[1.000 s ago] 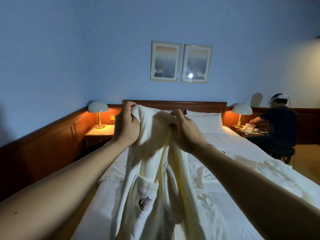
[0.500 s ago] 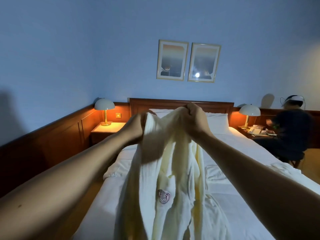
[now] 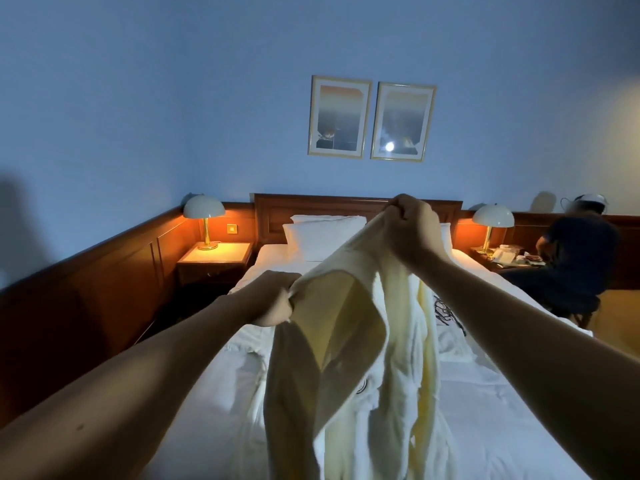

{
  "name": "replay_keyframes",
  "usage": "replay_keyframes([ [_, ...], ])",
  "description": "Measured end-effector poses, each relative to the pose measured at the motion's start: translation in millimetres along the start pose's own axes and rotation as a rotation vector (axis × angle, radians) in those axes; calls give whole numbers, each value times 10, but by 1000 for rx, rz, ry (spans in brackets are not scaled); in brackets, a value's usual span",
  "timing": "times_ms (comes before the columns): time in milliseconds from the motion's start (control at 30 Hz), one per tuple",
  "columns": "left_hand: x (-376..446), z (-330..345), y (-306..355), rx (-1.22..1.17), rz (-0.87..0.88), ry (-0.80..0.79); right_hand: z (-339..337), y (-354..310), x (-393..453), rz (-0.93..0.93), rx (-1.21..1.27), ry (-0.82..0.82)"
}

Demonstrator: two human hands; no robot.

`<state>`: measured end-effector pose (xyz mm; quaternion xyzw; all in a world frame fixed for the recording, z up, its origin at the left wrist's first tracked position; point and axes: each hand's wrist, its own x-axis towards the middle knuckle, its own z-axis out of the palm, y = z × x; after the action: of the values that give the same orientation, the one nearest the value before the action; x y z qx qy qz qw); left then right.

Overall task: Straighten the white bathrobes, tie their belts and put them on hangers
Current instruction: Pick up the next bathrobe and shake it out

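A white bathrobe (image 3: 391, 368) hangs in the air over the bed, held by both my hands. My right hand (image 3: 408, 230) grips its top edge high up, in front of the headboard. My left hand (image 3: 273, 299) is lower and to the left, clenched on another part of the upper edge, so the cloth is stretched between them. A dark round logo shows low on the robe. A second white bathrobe (image 3: 450, 327) with a dark logo lies crumpled on the bed to the right, partly hidden behind my right forearm.
The bed (image 3: 221, 410) with white sheets and two pillows (image 3: 322, 237) fills the middle. Lit lamps stand on nightstands at the left (image 3: 204, 216) and right (image 3: 491, 223). A person (image 3: 575, 258) sits at the far right. Wood panelling runs along the left wall.
My hands were close together on the robe's top; now they have moved apart, the left one down and left, the right one up, spreading the cloth open.
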<state>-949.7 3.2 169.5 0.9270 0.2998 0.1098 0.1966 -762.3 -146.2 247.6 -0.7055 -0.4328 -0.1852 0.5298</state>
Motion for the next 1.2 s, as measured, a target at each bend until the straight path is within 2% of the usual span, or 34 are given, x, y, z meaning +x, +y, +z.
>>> replay_keyframes([
  [167, -69, 189, 5, -53, -23, 5, -198, 51, 165, 32, 31, 120],
  [233, -49, 141, 75, -83, -45, 38, -255, 104, 139, 19, -76, 115],
  [300, -9, 35, 209, -226, -173, 56, -310, 154, 70, 1, -161, 54],
  [367, 14, -106, 375, -495, -359, 57, -356, 209, 8, 2, -226, -109],
  [400, 21, -176, 455, -573, -392, 48, -377, 204, -30, 16, -226, -227],
  [500, 70, -401, 751, -670, -341, 39, -273, 177, -219, 96, -34, -564],
  [600, 32, -557, 1040, -732, -214, -30, -28, 189, -414, 93, -19, -758],
  [667, 15, -625, 1109, -755, -125, -23, 106, 199, -493, 60, -34, -721],
  [833, 55, -629, 975, -851, -6, 79, 189, 150, -507, 104, 75, -448],
  [900, 0, -440, 711, -684, 27, 170, 172, 120, -487, 182, 191, -363],
  [933, -36, -319, 581, -565, 42, 160, 158, 89, -471, 213, 253, -347],
  [1000, -80, -50, 315, -361, 47, 44, 141, 12, -438, 250, 390, -369],
  [1033, -115, 62, 229, -334, 49, 3, 129, -38, -421, 252, 460, -396],
  [1100, -145, 241, 106, -389, 102, 1, 94, -138, -396, 234, 569, -446],
  [1200, -203, 367, 116, -554, 138, 92, 49, -206, -354, 191, 617, -476],
])
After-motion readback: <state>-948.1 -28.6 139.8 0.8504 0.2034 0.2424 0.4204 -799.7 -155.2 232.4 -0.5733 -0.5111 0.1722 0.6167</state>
